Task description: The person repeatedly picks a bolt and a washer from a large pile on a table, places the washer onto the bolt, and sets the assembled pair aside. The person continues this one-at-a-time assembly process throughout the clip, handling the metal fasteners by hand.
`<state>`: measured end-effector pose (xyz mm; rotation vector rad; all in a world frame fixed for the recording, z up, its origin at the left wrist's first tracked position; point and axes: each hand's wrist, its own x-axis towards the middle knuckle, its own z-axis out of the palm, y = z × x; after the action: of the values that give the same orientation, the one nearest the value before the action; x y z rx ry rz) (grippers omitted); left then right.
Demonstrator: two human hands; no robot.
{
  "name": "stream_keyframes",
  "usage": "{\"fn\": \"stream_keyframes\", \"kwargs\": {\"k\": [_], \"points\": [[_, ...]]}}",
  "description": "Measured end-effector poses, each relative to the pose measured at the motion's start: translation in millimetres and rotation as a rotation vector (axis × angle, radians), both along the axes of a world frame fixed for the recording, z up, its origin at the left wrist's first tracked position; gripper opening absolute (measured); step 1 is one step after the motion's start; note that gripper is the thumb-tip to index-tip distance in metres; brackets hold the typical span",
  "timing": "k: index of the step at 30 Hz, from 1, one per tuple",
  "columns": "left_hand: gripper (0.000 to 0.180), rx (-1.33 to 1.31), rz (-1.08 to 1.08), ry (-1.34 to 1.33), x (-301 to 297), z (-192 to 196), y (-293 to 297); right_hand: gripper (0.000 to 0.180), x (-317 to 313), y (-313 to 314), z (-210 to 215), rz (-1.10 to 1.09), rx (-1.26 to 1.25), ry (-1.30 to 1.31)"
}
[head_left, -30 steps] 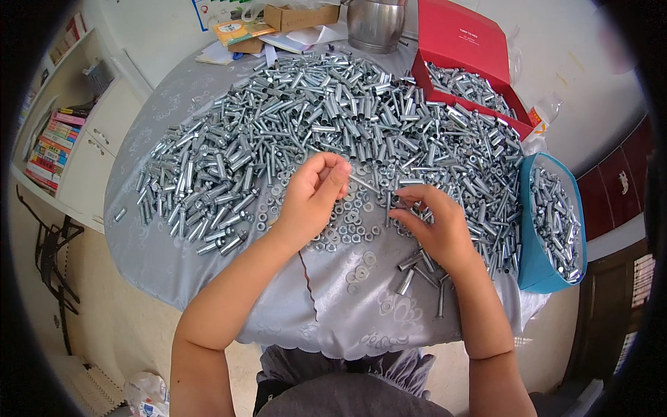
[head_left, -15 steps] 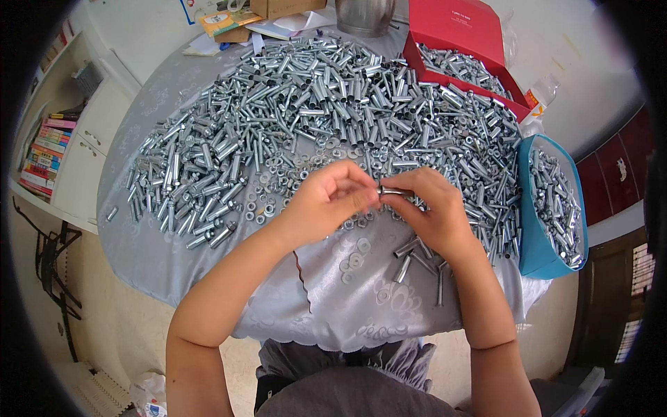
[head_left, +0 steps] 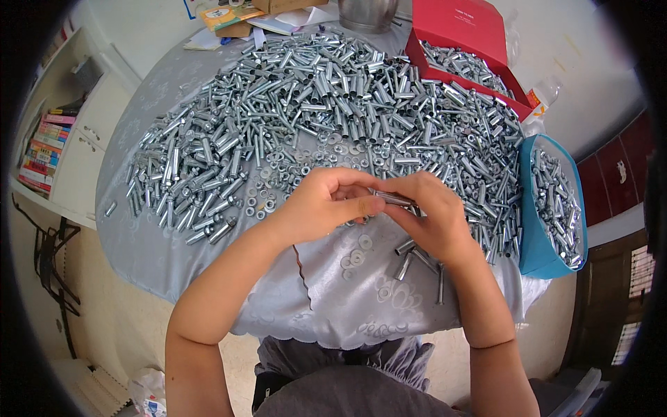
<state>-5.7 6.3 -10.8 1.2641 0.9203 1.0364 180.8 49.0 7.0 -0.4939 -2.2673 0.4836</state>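
A shiny metal bolt (head_left: 394, 199) lies slantwise between my two hands, above the front edge of a heap of hardware. My right hand (head_left: 429, 212) is closed on it, thumb below and fingers above. At its left end, the curled fingers and thumb of my left hand (head_left: 332, 201) close in; the fingertips partly hide that end. Loose washers (head_left: 357, 257) lie on the cloth below my hands. Several long bolts and sleeves (head_left: 404, 265) lie beside my right wrist. Behind my fingers spread small nuts and washers (head_left: 269, 205).
A big pile of metal sleeves and bolts (head_left: 326, 90) covers much of the grey tablecloth (head_left: 160, 257). At the back right stands an opened red box (head_left: 458, 28); a blue fabric bin (head_left: 538, 243) stands right. A metal pot (head_left: 367, 15) and papers sit at the far edge.
The bolt has turned from nearly level to slanting down to the right. My left fingers have come closer to my right hand, and the left thumb now lies along the bolt's end.
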Motion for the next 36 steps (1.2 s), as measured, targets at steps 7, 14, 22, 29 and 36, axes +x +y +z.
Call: {"fn": "stream_keyframes", "kwargs": {"k": [7,14,22,29,36], "points": [[0.021,0.014,0.048,0.016,-4,-2,1,0.022,-2,-3,-1,-0.043,-0.146,0.041],[0.022,0.005,0.11,0.038,-12,-4,7,0.022,1,-1,2,-0.102,-0.272,0.017],[0.033,0.113,-0.009,0.126,2,0,-3,0.022,-3,-8,-2,0.014,-0.371,0.005],[0.039,0.148,0.144,0.194,5,2,-6,0.027,-4,-6,-4,-0.007,-0.27,0.068],[0.045,0.099,0.455,-0.038,-7,4,-1,0.023,4,9,3,-0.137,-0.101,0.056]]}}
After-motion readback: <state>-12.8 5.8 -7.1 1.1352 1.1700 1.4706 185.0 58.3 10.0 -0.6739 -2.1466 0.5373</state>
